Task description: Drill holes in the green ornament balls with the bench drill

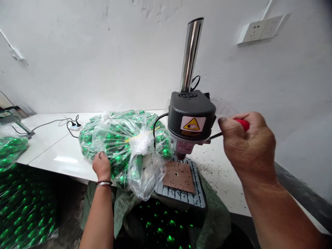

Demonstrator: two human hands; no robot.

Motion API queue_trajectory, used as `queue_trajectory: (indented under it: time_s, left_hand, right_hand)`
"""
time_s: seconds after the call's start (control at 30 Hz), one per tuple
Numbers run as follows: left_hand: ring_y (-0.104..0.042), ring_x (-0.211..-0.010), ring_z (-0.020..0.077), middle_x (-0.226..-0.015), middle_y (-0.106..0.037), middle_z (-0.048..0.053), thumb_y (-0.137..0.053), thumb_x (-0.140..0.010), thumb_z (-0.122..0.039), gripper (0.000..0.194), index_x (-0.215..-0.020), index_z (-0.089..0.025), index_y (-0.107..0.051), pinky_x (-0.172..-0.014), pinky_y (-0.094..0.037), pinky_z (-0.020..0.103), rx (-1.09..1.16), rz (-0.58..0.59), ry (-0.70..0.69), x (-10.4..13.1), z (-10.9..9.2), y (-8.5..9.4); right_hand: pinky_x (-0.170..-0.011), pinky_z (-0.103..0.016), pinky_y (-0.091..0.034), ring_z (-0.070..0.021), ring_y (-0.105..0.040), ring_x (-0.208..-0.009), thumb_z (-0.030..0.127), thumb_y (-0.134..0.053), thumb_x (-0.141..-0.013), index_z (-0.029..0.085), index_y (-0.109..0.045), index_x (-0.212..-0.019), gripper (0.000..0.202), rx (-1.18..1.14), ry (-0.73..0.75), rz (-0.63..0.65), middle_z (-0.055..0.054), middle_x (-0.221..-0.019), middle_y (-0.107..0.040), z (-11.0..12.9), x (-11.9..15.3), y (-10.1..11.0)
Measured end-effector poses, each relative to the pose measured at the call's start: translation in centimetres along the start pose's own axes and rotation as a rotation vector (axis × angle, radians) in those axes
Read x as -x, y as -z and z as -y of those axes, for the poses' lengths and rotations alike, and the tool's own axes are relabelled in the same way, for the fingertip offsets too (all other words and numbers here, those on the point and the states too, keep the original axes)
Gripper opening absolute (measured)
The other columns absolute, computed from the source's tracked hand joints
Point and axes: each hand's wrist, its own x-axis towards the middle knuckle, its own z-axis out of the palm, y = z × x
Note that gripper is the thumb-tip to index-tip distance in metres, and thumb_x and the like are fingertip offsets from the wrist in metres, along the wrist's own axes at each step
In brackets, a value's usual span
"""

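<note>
My right hand point(250, 145) is wrapped round the red-knobbed feed lever point(242, 123) of a small bench drill press point(192, 110). The drill's dark head carries a yellow warning sticker, and a thin bit points down over a brown board point(178, 177) with a hole in it. The board lies on the slotted metal base point(199, 193). At the near left edge of a clear plastic bag point(121, 135) full of shiny green balls, my left hand point(101, 166) is closed on the plastic. The bag's knotted end leans against the drill base.
Dark shavings point(218, 173) litter the white table point(59, 152) right of the drill. Below the base hangs a green woven sack point(218, 211) with green balls inside. More bagged balls point(26, 207) lie at left. A power strip point(74, 127) with cords sits behind.
</note>
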Motion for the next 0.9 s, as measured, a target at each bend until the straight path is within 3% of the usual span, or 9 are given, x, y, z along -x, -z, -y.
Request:
queue_trajectory:
  time_s: [0.1,0.2,0.27,0.37,0.47,0.57,0.67,0.77,0.9]
  left_hand:
    - [-0.062,-0.088,0.0225,-0.087,-0.070,0.007,-0.047,-0.089,-0.028,0.025,-0.082,-0.018,-0.068,-0.089,-0.048,0.037,0.247,-0.084,-0.186,-0.3,-4.5,-0.1]
    - [-0.061,-0.084,0.0160,-0.087,-0.069,0.003,-0.050,-0.091,-0.035,0.025,-0.088,-0.018,-0.069,-0.084,-0.048,0.028,0.512,-0.085,-0.482,0.4,-9.2,-0.2]
    - [-0.061,-0.086,0.0151,-0.089,-0.069,0.003,-0.051,-0.091,-0.035,0.025,-0.089,-0.018,-0.069,-0.085,-0.047,0.027,0.538,-0.047,-0.565,0.0,-10.0,-0.6]
    - [-0.060,-0.085,0.0160,-0.084,-0.068,0.003,-0.049,-0.089,-0.025,0.022,-0.081,-0.016,-0.067,-0.088,-0.047,0.030,0.454,-0.156,-0.338,-2.5,-7.1,-1.1]
    - [-0.061,-0.094,0.0205,-0.094,-0.069,0.007,-0.050,-0.088,-0.028,0.024,-0.092,-0.014,-0.069,-0.093,-0.048,0.035,0.366,-0.134,-0.175,-5.0,-2.6,-0.7]
    - [-0.059,-0.108,0.0277,-0.107,-0.068,0.014,-0.049,-0.088,-0.028,0.033,-0.110,-0.011,-0.066,-0.101,-0.045,0.043,0.139,-0.109,-0.104,-3.6,-0.4,0.7]
    - [-0.049,-0.126,0.0331,-0.125,-0.061,0.021,-0.055,-0.085,-0.030,0.047,-0.127,-0.009,-0.058,-0.112,-0.034,0.050,-0.047,-0.237,-0.333,2.2,-1.1,1.3]
    - [-0.056,-0.119,0.0279,-0.120,-0.065,0.016,-0.051,-0.091,-0.035,0.036,-0.121,-0.017,-0.064,-0.108,-0.041,0.044,-0.036,0.100,-0.730,8.6,-2.6,0.1]
    - [-0.050,-0.128,0.0377,-0.138,-0.056,0.020,-0.067,-0.079,-0.027,0.059,-0.137,-0.019,-0.055,-0.106,-0.040,0.055,-0.303,0.296,-0.719,10.4,-2.1,-2.1]
  right_hand:
    - [-0.062,-0.029,-0.034,-0.0099,-0.043,-0.062,0.060,-0.050,-0.063,0.021,-0.054,-0.075,0.042,0.007,-0.024,-0.012,-0.001,-0.068,-0.053,0.2,0.1,-0.1]
    - [-0.064,-0.030,-0.035,-0.0092,-0.041,-0.062,0.056,-0.051,-0.063,0.020,-0.053,-0.075,0.038,0.008,-0.032,-0.028,0.000,-0.067,-0.051,0.4,0.1,-0.3]
    - [-0.063,-0.029,-0.034,-0.0086,-0.040,-0.062,0.054,-0.051,-0.065,0.020,-0.052,-0.075,0.035,0.018,-0.035,-0.042,0.000,-0.066,-0.049,0.5,0.2,-0.3]
    - [-0.063,-0.028,-0.034,-0.0081,-0.040,-0.062,0.051,-0.052,-0.067,0.019,-0.052,-0.076,0.033,0.030,-0.037,-0.029,0.001,-0.066,-0.049,0.5,0.3,-0.2]
    - [-0.062,-0.027,-0.033,-0.0079,-0.040,-0.061,0.050,-0.052,-0.068,0.019,-0.051,-0.075,0.031,0.016,-0.012,-0.022,0.001,-0.064,-0.048,0.5,0.3,-0.1]
    - [-0.060,-0.026,-0.032,-0.0076,-0.039,-0.059,0.047,-0.052,-0.069,0.019,-0.050,-0.074,0.028,0.007,0.017,-0.039,0.002,-0.062,-0.048,0.4,0.2,-0.2]
    - [-0.060,-0.026,-0.032,-0.0079,-0.039,-0.059,0.045,-0.053,-0.071,0.019,-0.050,-0.074,0.026,0.013,0.046,-0.045,0.001,-0.063,-0.049,0.2,0.1,-0.3]
    - [-0.061,-0.026,-0.033,-0.0083,-0.040,-0.059,0.042,-0.054,-0.076,0.019,-0.048,-0.075,0.024,0.021,0.062,-0.056,0.002,-0.064,-0.050,0.1,0.2,-0.3]
    - [-0.063,-0.027,-0.036,-0.0083,-0.043,-0.061,0.039,-0.056,-0.081,0.018,-0.048,-0.079,0.023,0.039,0.053,-0.019,0.002,-0.067,-0.050,0.2,0.2,-0.2]
